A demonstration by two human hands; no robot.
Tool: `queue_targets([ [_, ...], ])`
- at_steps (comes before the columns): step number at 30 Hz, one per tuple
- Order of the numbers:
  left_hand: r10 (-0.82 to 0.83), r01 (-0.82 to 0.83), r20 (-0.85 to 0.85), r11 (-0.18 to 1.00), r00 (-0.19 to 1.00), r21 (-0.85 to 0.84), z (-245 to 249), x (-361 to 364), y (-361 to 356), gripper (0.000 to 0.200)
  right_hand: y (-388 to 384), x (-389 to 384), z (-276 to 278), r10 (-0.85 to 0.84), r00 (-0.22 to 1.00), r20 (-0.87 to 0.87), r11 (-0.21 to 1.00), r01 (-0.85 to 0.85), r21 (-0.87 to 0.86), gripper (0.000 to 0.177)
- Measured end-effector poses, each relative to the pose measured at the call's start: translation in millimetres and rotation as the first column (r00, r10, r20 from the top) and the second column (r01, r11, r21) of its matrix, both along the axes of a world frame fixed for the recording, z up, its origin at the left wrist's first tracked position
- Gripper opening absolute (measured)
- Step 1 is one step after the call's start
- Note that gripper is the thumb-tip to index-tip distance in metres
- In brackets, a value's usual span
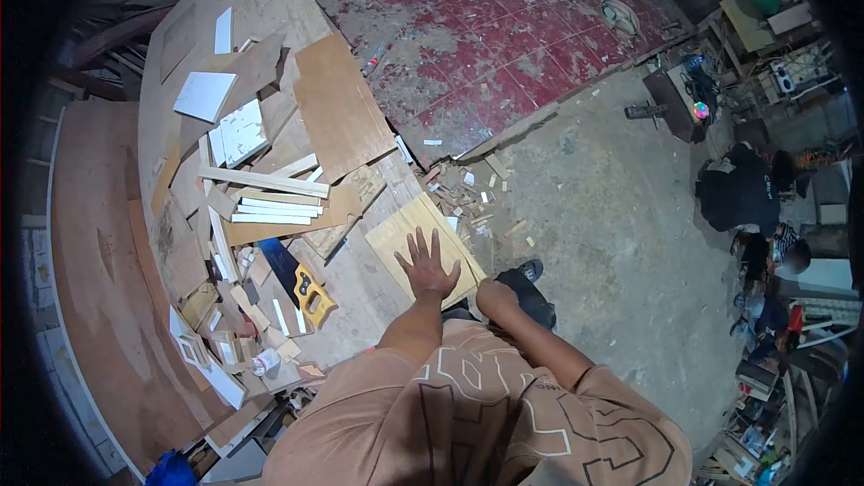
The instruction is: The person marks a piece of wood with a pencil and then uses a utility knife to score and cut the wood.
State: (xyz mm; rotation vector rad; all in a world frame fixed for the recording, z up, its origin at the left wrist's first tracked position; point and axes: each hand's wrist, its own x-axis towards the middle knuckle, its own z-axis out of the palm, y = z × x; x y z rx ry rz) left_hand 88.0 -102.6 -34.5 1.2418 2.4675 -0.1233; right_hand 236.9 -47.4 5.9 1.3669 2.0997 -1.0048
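My left hand (pixel 427 267) lies flat with fingers spread on a pale plywood board (pixel 396 232) at the worktable's near right edge. At the board's lower right corner, my right hand (pixel 494 299) is closed; what its fingers grip is hidden. A thin line runs along the board's right side towards that hand. Left of the board, apart from both hands, a handsaw (pixel 301 284) with a yellow handle and dark blade lies on the table. A dark, thin tool (pixel 337 250) rests near a small wood piece between saw and board.
The worktable (pixel 360 306) carries white strips (pixel 277 210), a brown panel (pixel 337 108) and many offcuts. Wood scraps (pixel 463 193) litter the concrete floor beside it. A raised red-tiled floor (pixel 477 45) lies beyond. At the right, a person in dark clothes (pixel 740 187) is near piled materials.
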Motion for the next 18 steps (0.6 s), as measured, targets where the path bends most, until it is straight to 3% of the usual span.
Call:
queue_targets([
  [1,0.002,-0.002,0.004,1.000,1.000,0.010,0,1,-1,0.091,3,6,10,0.144,0.989,0.029,0.988,-0.142,-0.059,0.024],
  [2,0.009,-0.009,0.008,1.000,1.000,0.021,0,2,0,0.091,7,10,19,0.148,0.988,0.036,0.988,-0.146,-0.054,0.024],
  [4,0.010,-0.010,0.003,1.000,1.000,0.026,-1,3,-1,0.091,19,0,64,0.487,0.867,0.102,0.869,-0.470,-0.155,0.028],
  [6,0.005,-0.004,-0.007,1.000,1.000,0.030,-2,2,-1,0.091,28,-16,71,0.415,0.898,0.146,0.904,-0.389,-0.178,0.030],
  [8,-0.001,0.002,-0.032,1.000,0.999,0.024,-4,4,-2,0.092,30,-20,35,0.271,0.954,0.131,0.956,-0.250,-0.155,0.028],
  [10,0.003,-0.002,-0.029,1.000,1.000,0.025,-3,4,-1,0.091,18,-14,-14,0.246,0.958,0.144,0.966,-0.232,-0.110,0.026],
  [12,0.007,-0.006,-0.031,1.000,0.999,0.027,-3,4,-1,0.091,2,-6,-38,0.060,0.997,-0.047,0.989,-0.053,0.136,0.023],
  [13,0.004,-0.003,-0.026,1.000,1.000,0.031,-3,4,-1,0.090,0,-3,-25,0.059,0.997,-0.052,0.989,-0.051,0.136,0.023],
  [15,0.001,-0.001,-0.025,0.999,1.000,0.036,-4,1,-2,0.090,3,14,17,0.169,0.985,0.034,0.983,-0.165,-0.080,0.024],
  [16,0.004,-0.003,-0.018,0.999,1.000,0.043,-5,2,-3,0.090,7,18,51,0.167,0.985,0.034,0.983,-0.164,-0.080,0.024],
  [18,0.004,-0.004,-0.008,0.999,1.000,0.054,-5,3,-2,0.089,16,25,107,0.369,0.928,0.057,0.925,-0.361,-0.118,0.024],
])
